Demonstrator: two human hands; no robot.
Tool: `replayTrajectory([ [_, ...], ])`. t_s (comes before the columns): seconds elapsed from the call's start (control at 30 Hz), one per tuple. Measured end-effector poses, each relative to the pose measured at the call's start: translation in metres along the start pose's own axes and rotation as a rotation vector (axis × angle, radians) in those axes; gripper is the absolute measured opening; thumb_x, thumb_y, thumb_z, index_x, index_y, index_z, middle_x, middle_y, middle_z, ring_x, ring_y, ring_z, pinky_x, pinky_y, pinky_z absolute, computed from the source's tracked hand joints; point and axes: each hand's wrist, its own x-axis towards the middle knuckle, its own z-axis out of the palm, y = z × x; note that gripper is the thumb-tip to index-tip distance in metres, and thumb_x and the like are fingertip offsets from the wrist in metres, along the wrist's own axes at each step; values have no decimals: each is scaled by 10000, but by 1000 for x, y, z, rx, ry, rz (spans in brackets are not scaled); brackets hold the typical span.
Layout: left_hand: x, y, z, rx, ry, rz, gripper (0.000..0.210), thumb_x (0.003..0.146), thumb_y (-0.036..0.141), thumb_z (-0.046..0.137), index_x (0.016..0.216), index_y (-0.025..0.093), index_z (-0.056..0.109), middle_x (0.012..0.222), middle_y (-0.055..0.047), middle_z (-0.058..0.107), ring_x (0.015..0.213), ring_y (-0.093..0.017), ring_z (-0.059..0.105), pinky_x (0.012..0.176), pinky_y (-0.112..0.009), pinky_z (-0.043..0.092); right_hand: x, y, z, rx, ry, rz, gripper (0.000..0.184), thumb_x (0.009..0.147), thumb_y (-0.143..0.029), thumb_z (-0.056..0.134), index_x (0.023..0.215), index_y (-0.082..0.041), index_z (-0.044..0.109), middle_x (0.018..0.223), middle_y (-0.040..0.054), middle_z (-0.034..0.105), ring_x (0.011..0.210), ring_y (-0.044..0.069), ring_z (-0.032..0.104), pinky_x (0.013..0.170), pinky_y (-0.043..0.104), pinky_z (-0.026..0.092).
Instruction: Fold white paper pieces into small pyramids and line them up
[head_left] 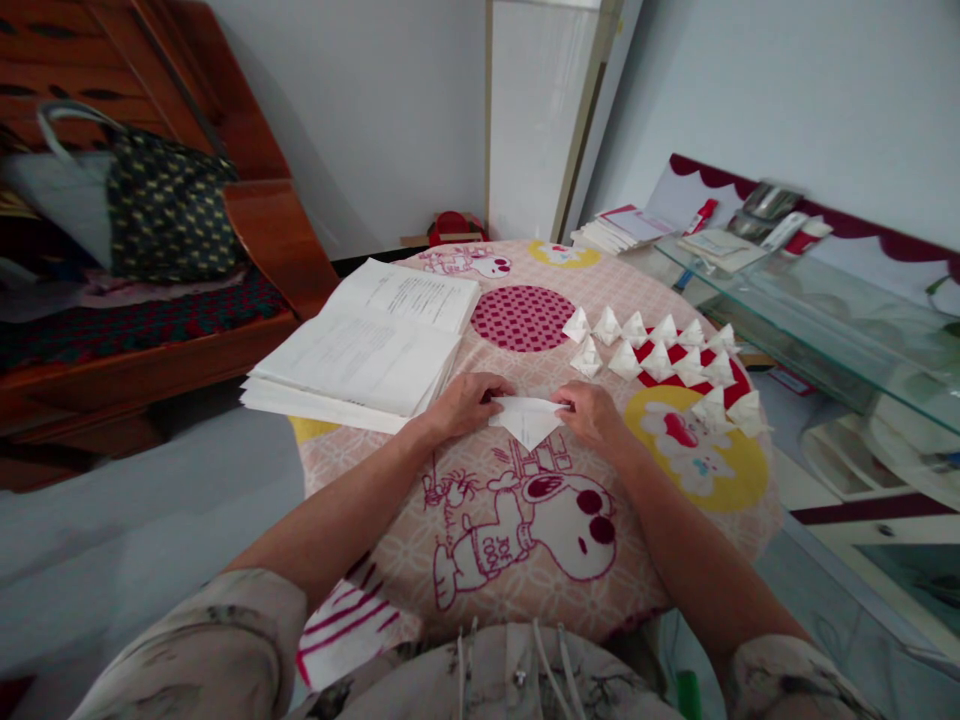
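Between my two hands is a small piece of folded white paper [531, 420], shaped like a triangle with its point toward me. My left hand [471, 402] pinches its left corner, and my right hand [594, 412] pinches the right corner. The paper is at the tabletop, just above the printed cartoon dog. Left of my left hand lies a stack of printed sheets [360, 350], with the top ones spread out. Several small folded paper pieces [660, 360] with pointed tops stand in rows beyond my right hand.
A patterned cloth [525, 560] covers the round table. At right stands a glass-topped cabinet [840, 300] with papers, a red marker [701, 215] and a metal container [772, 200]. A wooden bench [262, 230] holding a dark patterned bag [169, 205] is at left.
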Motion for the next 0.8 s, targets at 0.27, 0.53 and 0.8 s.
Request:
replayTrajectory([
  [0.27, -1, 8, 3, 44, -15, 75, 341, 790, 106, 633, 1111, 170, 732, 1059, -58, 749, 948, -195, 674, 895, -319, 513, -3, -4, 0, -62, -26, -68, 233, 803, -66, 544, 867, -155, 750, 894, 93, 690, 901, 229, 604, 813, 319, 443],
  [0.53, -5, 8, 7, 117, -14, 244, 252, 886, 73, 556, 1045, 150, 737, 961, -79, 728, 943, -190, 658, 870, -319, 506, -9, 0, 8, -133, 10, -181, 267, 851, -53, 523, 817, -170, 760, 845, 88, 652, 905, 233, 565, 802, 324, 432],
  [0.8, -11, 14, 8, 341, -83, 351, 268, 938, 108, 521, 1005, 173, 772, 870, -80, 668, 849, -196, 601, 758, -307, 450, -22, -14, 5, -352, -76, -232, 292, 963, -79, 494, 861, -143, 760, 880, 115, 658, 887, 230, 540, 757, 323, 409],
])
